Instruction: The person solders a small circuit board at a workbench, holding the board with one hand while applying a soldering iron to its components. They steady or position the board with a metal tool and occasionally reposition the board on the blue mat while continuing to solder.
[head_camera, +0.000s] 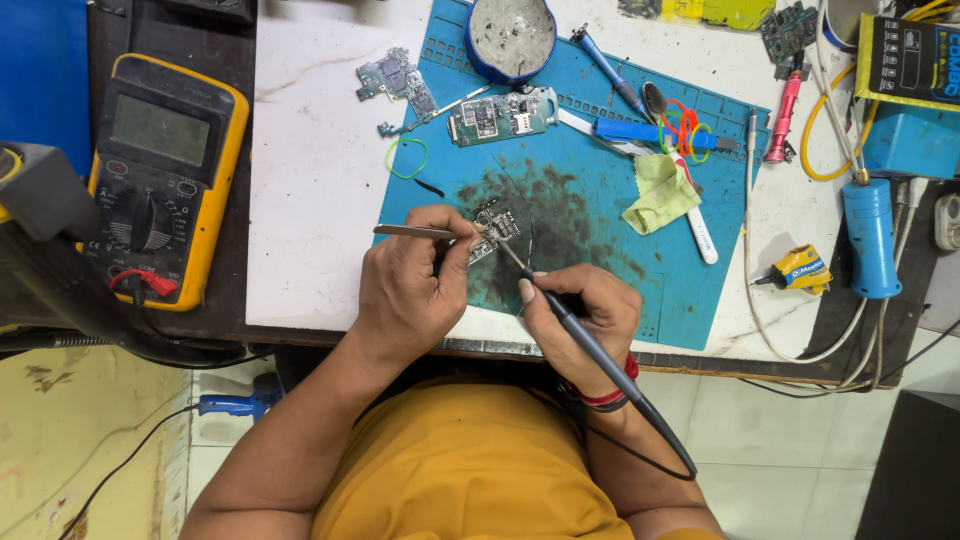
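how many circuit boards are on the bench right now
4 clear ones: the small board under the soldering iron tip, one on the blue mat upper centre, one left on the white top, one at the top edge. Others may be hidden.

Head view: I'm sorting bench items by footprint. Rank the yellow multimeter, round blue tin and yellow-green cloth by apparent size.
1. yellow multimeter
2. round blue tin, partly cut off at the frame's top
3. yellow-green cloth

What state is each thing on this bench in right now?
Left hand: pinching tweezers.
Right hand: holding soldering iron, tip on small circuit board.
Multimeter: screen blank.
Blue mat: dark-stained in the middle.
Yellow cloth: crumpled.
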